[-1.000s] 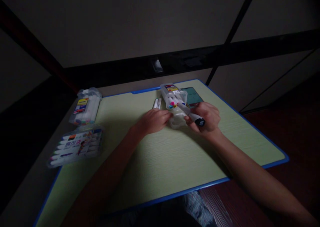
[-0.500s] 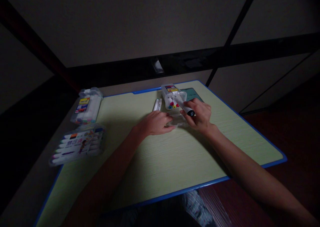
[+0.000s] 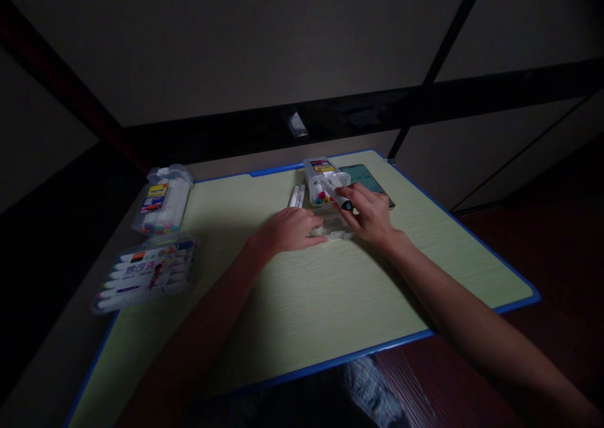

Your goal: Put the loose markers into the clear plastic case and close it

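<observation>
My right hand [image 3: 372, 214] pinches a white marker [image 3: 340, 199] with a dark, numbered end facing me. The marker's far end points into the mouth of a clear plastic marker case [image 3: 310, 175], where several coloured marker ends show. The case lies on its side with its label up. Its clear lid [image 3: 337, 223] is flipped open toward me on the table. My left hand [image 3: 293, 230] is closed on the left side of that lid, thumb along the near edge. Just beyond my left hand, white markers [image 3: 296, 195] lie loose beside the case.
Right of the case lies a phone [image 3: 372, 182] with a greenish screen. At the table's left edge are a filled marker case [image 3: 165, 201] and a flatter marker case [image 3: 146, 274]. The pale green table [image 3: 302, 302] has a blue rim, and a wall stands behind it.
My right hand has moved slightly left and away from me, pushing the marker deeper into the case's mouth. More of the phone shows. My left hand stays at the lid.
</observation>
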`<state>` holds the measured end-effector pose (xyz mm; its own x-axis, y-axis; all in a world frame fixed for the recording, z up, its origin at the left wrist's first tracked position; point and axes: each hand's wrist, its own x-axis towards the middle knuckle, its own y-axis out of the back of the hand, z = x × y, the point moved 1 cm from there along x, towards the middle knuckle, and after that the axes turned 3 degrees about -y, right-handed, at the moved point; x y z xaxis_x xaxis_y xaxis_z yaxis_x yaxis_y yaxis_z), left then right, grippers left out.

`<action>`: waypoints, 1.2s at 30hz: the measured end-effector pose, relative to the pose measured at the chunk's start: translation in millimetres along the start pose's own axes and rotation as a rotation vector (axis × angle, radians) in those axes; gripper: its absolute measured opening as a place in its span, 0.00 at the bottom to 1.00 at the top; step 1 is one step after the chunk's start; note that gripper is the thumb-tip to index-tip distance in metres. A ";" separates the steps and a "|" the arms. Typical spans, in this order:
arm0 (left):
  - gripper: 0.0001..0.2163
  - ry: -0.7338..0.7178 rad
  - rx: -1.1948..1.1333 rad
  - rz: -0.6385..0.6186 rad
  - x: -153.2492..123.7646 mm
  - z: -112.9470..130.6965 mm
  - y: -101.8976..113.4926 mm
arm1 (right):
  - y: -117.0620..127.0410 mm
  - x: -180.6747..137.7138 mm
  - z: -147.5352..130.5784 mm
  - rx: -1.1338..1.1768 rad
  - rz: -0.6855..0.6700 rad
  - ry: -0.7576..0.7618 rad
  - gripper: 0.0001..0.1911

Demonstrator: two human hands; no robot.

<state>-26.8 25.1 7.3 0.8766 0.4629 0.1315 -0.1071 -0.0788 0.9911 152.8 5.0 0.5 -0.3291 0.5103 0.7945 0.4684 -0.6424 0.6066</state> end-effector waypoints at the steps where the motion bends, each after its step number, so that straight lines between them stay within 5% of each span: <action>1: 0.14 -0.006 -0.003 0.003 -0.1 -0.2 -0.1 | -0.8 -0.2 0.6 -0.005 -0.013 -0.015 0.12; 24: 0.13 -0.017 -0.039 0.014 -0.1 -0.3 -0.1 | -9.9 -0.6 9.6 -0.056 -0.316 -0.205 0.17; 36: 0.13 -0.018 -0.029 0.022 0.1 0.2 0.4 | -10.0 2.0 7.6 -0.055 -0.354 -0.264 0.19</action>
<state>-26.7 25.0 7.7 0.8820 0.4458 0.1529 -0.1396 -0.0627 0.9882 153.6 16.8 -4.1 -0.2373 0.8283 0.5075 0.3179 -0.4274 0.8463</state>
